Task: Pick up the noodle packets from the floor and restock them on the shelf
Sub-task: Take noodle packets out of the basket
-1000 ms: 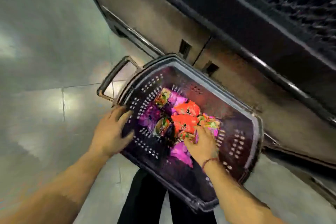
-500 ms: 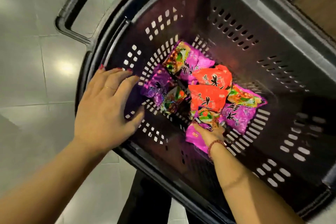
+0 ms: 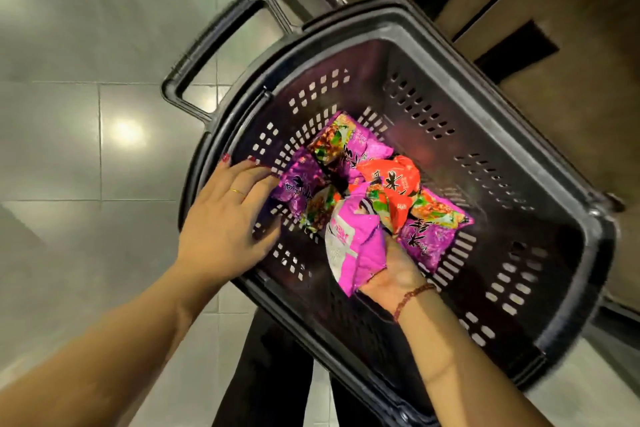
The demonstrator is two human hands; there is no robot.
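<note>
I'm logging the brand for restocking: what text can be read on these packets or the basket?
Red packet: large black brush characters, too crumpled to read.
Purple packets: likewise unreadable.
Pink packet in the right hand: small print, blurred.
Basket: none.

A black basket (image 3: 502,149) with holes in its walls fills the middle. Its handle (image 3: 201,47) points far left. Near it, probably dark trousers (image 3: 273,374).

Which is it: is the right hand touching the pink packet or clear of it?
Touching. The head view shows the right hand gripping the pink packet from beneath, palm against its lower edge.
</note>
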